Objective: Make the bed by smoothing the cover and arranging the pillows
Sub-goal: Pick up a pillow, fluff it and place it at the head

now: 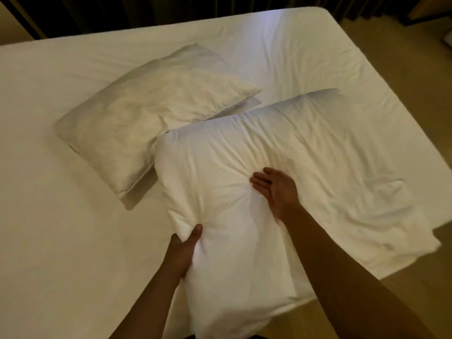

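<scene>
A large white pillow (256, 155) lies at the near right of the bed, its near end overhanging the bed's edge. My left hand (184, 248) grips the pillow's near left edge, thumb on top. My right hand (275, 187) rests on the middle of the pillow with straight fingers, edge-on, denting the fabric. A second, creased pillow (146, 111) lies aslant behind it to the left, its near right edge touching or tucked under the large pillow. The white cover (49, 179) is smooth on the left and wrinkled at the far right.
Dark curtains (146, 13) hang behind the bed's far edge. Wooden floor (428, 106) runs along the right side of the bed and near its front corner. A pale wall or panel (12, 28) shows at the far left.
</scene>
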